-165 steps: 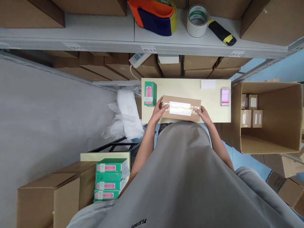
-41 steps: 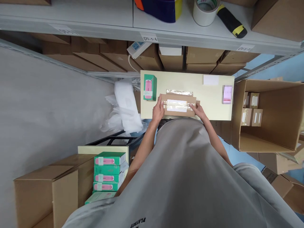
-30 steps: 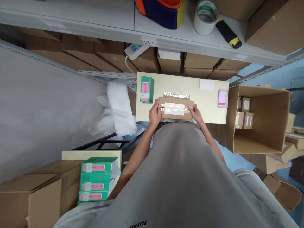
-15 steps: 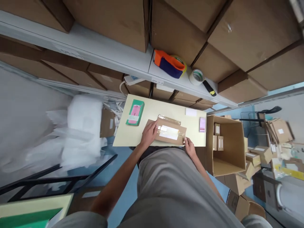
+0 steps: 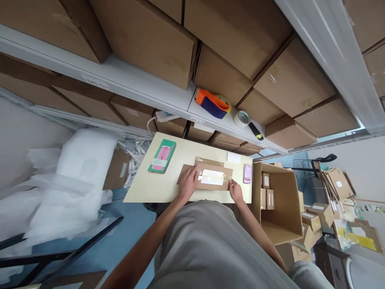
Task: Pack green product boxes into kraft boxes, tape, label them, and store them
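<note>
A flat brown cardboard box [image 5: 221, 185] with a white label [image 5: 212, 176] and clear tape lies on the pale yellow tabletop [image 5: 141, 192] in front of me. My left hand [image 5: 189, 181] is laid over its left part, fingers bent onto the cardboard near the label. At the box's right end my right hand [image 5: 235, 190] pinches the lower corner. Behind the box shows another strip of taped cardboard [image 5: 207, 161]; whether it joins the box I cannot tell. To the left sits a green box with a pink front [image 5: 162, 156].
A small pink-purple packet [image 5: 247, 174] and a white paper [image 5: 234, 157] lie toward the table's right side. Beyond stands an open carton [image 5: 281, 200] holding small boxes. The shelf bears an orange-and-blue tape dispenser [image 5: 213, 103], a tape roll [image 5: 242, 119] and a cutter [image 5: 256, 131].
The view has shifted, so the table sits lower and further left. My right hand has come slightly higher against the box's right end; my left hand keeps its place on the box.
</note>
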`<state>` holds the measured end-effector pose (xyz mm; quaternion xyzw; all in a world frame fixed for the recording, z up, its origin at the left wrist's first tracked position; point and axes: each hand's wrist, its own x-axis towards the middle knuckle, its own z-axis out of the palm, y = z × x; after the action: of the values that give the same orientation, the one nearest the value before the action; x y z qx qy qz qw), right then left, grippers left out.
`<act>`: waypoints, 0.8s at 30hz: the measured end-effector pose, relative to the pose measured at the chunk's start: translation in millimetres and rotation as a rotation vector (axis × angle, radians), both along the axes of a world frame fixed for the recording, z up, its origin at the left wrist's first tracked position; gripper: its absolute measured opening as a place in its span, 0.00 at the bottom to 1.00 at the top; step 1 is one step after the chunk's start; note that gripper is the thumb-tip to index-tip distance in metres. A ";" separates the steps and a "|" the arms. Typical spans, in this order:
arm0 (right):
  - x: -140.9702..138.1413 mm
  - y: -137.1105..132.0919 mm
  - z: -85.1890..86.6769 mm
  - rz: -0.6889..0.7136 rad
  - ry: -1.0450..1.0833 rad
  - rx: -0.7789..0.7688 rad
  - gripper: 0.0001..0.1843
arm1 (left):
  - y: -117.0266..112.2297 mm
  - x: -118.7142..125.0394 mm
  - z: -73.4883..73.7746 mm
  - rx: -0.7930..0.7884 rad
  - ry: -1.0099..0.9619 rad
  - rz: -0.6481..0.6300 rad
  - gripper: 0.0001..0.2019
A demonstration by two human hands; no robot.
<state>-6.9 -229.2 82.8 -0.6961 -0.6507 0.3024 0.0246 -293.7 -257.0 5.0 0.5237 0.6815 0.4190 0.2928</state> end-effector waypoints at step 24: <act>-263.7 238.3 202.0 0.466 -0.321 0.522 0.28 | 137.3 -58.2 229.8 0.525 0.074 0.271 0.11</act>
<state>-270.6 9.2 284.8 -0.5383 -0.8422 0.0113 0.0295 -351.9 -119.6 234.8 0.5005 0.6238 0.5969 0.0636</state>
